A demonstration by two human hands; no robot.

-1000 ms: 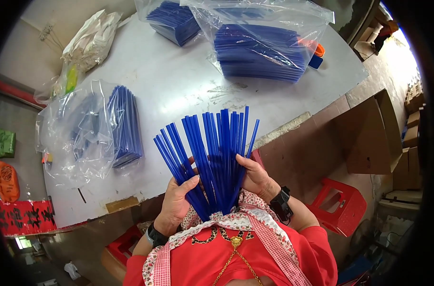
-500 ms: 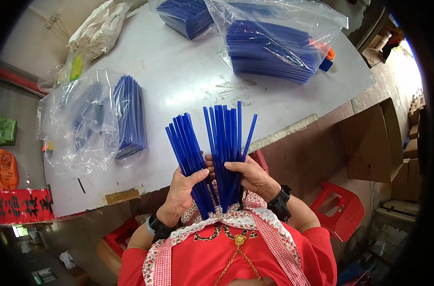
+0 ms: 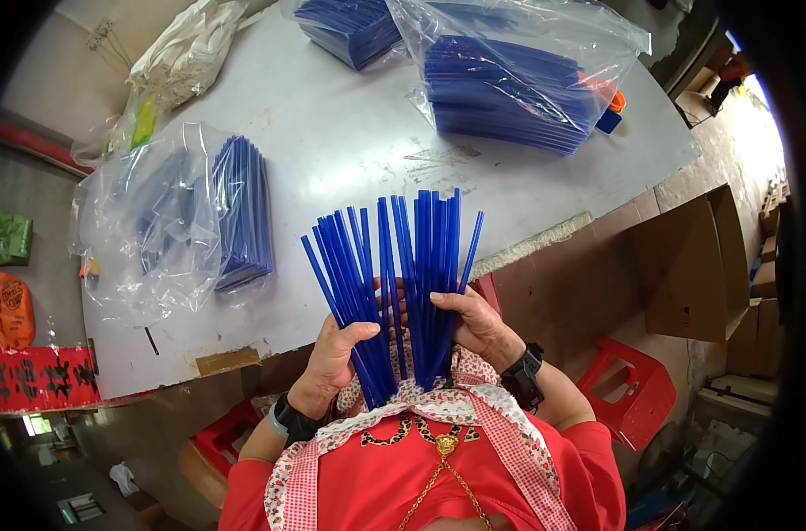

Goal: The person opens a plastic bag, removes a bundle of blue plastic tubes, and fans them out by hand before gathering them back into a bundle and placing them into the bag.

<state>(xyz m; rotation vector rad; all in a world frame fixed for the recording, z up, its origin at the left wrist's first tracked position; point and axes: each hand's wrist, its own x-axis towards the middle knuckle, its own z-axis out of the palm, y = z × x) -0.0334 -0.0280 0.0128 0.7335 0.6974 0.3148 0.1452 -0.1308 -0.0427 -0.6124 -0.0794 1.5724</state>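
Observation:
Two bunches of slim blue plastic straws fan out in front of my apron. My left hand [image 3: 332, 361] is closed round the left bunch of straws [image 3: 337, 265], its thumb across the front. In my right hand [image 3: 479, 326] is the right bunch of straws [image 3: 436, 239], also pinned under the thumb. Several loose straws stand in the gap between them, where fingers show behind. The lower ends of both bunches rest near the apron [image 3: 474, 389]. One straw at the far right leans outward from the rest.
On the white table [image 3: 332, 168], a clear bag [image 3: 146, 239] lies beside a stack of blue straws [image 3: 242, 212]. Farther back, a bagged stack of straws [image 3: 509, 93] and another stack [image 3: 345, 35] lie. A red stool [image 3: 629, 389] and a cardboard box [image 3: 686, 265] stand to the right.
The straws have spread wider, and several more now stand in the gap between the bunches. My right hand has shifted slightly right; both thumbs have slid a little outward.

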